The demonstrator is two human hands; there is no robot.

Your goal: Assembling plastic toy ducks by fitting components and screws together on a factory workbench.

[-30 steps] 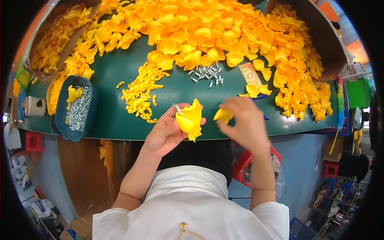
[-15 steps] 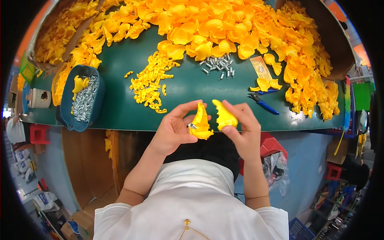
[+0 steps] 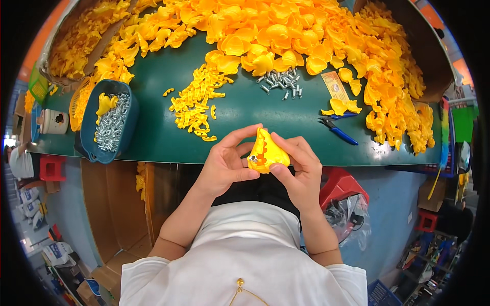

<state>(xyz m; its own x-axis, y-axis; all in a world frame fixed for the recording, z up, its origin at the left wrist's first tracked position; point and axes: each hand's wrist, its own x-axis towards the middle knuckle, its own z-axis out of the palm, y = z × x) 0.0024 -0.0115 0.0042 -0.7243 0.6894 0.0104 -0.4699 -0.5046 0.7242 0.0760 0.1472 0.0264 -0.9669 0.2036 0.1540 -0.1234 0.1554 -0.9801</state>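
In front of my torso, at the table's near edge, two curved yellow plastic shell halves meet face to face. My left hand (image 3: 224,166) is closed round the left shell half (image 3: 259,136), fingers behind it and thumb low at its side. A small silver metal piece (image 3: 252,158) shows at that half's lower left. My right hand (image 3: 301,176) pinches the right shell half (image 3: 275,153) between thumb and fingers. Its scalloped edge lies against the other half, with a dark orange gap along the seam. What lies inside the shells is mostly hidden.
On the green table (image 3: 153,122) stands a blue basket (image 3: 133,120) of silver metal cylinders. Small yellow clip-like pieces (image 3: 196,104) and loose metal cylinders (image 3: 286,80) lie beyond my hands. Blue-handled cutters (image 3: 343,135) rest at right. A large heap of yellow shells (image 3: 286,30) fills the back.
My right hand has moved left, bringing its shell half from a clear gap to contact with the one in my left hand. The left hand's shell has turned slightly.
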